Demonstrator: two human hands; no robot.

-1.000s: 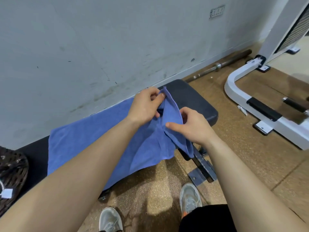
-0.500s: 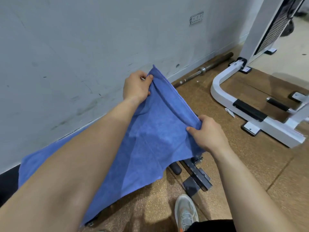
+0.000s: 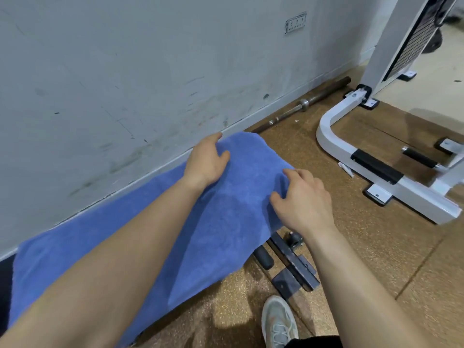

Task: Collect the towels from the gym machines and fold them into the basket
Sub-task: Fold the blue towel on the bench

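A blue towel (image 3: pixel 140 237) lies spread along the bench by the wall and covers its whole top; only a black sliver of bench pad (image 3: pixel 4 277) shows at the far left. My left hand (image 3: pixel 206 162) rests on the towel's far right corner with relaxed fingers reaching over the far edge. My right hand (image 3: pixel 301 199) lies on the near right corner, its fingertips touching the cloth. The front edge of the towel hangs over the bench side. No basket is in view.
The bench's dark metal foot (image 3: pixel 293 270) sticks out below the towel, beside my shoe (image 3: pixel 278 320). A white machine frame (image 3: pixel 376 172) stands on the floor to the right. A steel bar (image 3: pixel 301 106) lies along the grey wall.
Both hands pulled the lifted right end of the towel outward and laid it down flat over the bench end. The pinches on the corners have loosened to hands resting on the cloth.
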